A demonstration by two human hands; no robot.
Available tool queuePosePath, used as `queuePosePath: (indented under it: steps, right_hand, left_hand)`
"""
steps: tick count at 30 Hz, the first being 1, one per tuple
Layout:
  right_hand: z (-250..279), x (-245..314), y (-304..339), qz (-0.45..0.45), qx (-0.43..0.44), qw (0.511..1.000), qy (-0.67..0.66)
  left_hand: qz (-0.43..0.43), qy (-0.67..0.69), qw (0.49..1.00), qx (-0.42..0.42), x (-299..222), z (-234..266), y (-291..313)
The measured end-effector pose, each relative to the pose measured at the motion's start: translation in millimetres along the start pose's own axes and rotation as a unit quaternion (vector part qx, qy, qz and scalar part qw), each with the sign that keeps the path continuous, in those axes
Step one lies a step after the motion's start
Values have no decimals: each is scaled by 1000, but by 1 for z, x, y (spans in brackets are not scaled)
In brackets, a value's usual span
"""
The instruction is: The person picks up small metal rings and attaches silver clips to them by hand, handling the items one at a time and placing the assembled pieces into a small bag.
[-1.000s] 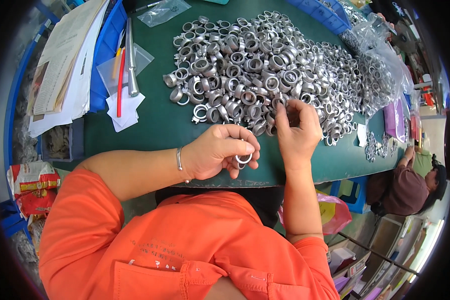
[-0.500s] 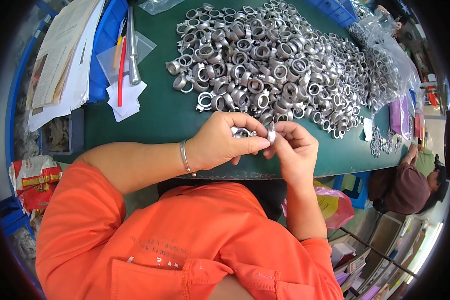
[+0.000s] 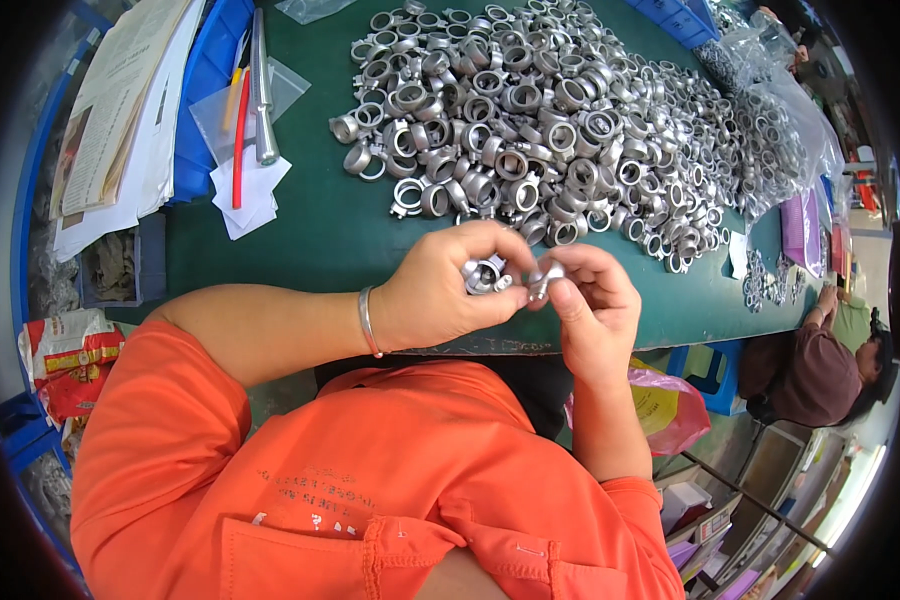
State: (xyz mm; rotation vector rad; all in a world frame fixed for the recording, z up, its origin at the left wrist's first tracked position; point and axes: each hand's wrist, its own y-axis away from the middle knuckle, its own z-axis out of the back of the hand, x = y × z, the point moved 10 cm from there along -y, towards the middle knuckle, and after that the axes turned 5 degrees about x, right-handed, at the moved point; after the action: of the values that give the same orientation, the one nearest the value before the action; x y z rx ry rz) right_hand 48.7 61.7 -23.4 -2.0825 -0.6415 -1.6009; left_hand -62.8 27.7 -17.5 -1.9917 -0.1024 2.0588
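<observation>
My left hand [image 3: 448,280] is curled around several metal rings [image 3: 486,274] that show between its thumb and fingers. My right hand [image 3: 598,302] pinches one silver metal ring [image 3: 544,280] between thumb and fingers, right beside the left fingertips. Whether the left fingertips touch that ring is hard to tell. Both hands are above the near edge of the green table [image 3: 300,240]. Just beyond them lies a large heap of grey metal rings [image 3: 510,130], each with a small lug on its side.
At the left lie papers [image 3: 120,120], a blue tray [image 3: 202,110], a red stick [image 3: 241,150] and a metal rod [image 3: 262,100]. A clear plastic bag [image 3: 780,140] of rings and a purple packet [image 3: 800,230] are at the right. Another person [image 3: 810,365] sits at far right.
The ring at my fingertips has turned, and my right hand has shifted slightly. The left thumb and fingers have parted a little, showing more of the rings in that hand.
</observation>
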Motion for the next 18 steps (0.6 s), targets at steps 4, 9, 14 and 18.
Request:
queuePosePath:
  steps: [4,9,14,18]
  right_hand:
    - [-13,51,4,211,48,957,192]
    - [-36,65,5,258,102,894,352]
    - [5,42,-22,196,-70,808,552]
    - [11,34,-23,125,-47,867,480]
  left_hand:
    - [329,555,759,82,47,-47,22]
    - [332,587,734,80,51,-51,25]
    - [333,571,748,63,52,-47,23]
    - [319,519,793,38,53,-39,20]
